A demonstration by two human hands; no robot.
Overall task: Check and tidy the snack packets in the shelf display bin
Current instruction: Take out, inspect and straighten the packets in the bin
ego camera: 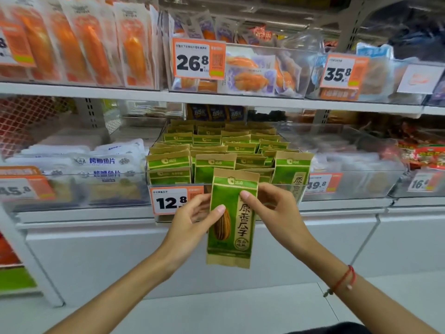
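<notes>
I hold one green and brown sunflower-seed packet (231,227) upright in front of the shelf, below the bin. My left hand (195,220) pinches its left edge with the thumb on the front. My right hand (272,208) grips its right edge, thumb on the front. Behind it stands the clear display bin (302,189) with several rows of the same green packets (212,165) standing upright. A 12.8 price tag (172,201) is fixed to the bin's front, partly hidden by my left hand.
White fish-snack packs (101,162) fill the bin to the left. A clear bin with pale packs (356,165) stands to the right, red packs (428,155) beyond. The upper shelf (216,97) carries orange packs and price tags. White cabinet fronts (96,256) lie below.
</notes>
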